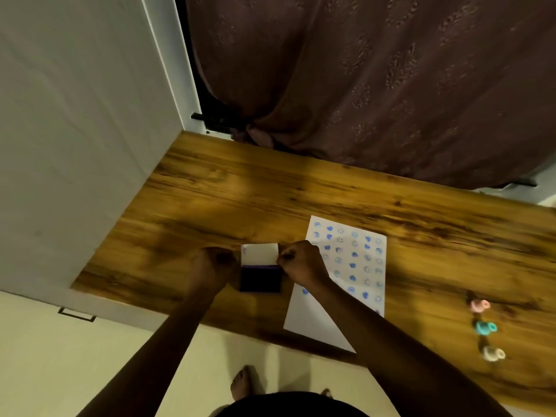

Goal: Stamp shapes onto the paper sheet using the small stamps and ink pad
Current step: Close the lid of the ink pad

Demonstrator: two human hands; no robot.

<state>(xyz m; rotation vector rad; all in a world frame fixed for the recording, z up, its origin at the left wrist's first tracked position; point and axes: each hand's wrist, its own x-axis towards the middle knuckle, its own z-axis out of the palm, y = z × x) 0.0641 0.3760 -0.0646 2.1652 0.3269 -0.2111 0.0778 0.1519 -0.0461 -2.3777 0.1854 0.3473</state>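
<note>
Head view: the ink pad (260, 278) lies on the bench (210, 200), just left of the paper (319, 323), its lid (260, 254) raised. The lid's edges are pinched by the left hand (214, 263) and the right hand (302, 263). The lid is best moved evenly from both sides, the base kept flat. The stamps (484, 328) lie well apart, right.

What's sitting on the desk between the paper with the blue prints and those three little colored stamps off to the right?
Nothing: in the head view, only bare wooden desk lies between the paper sheet and the stamps.
</note>
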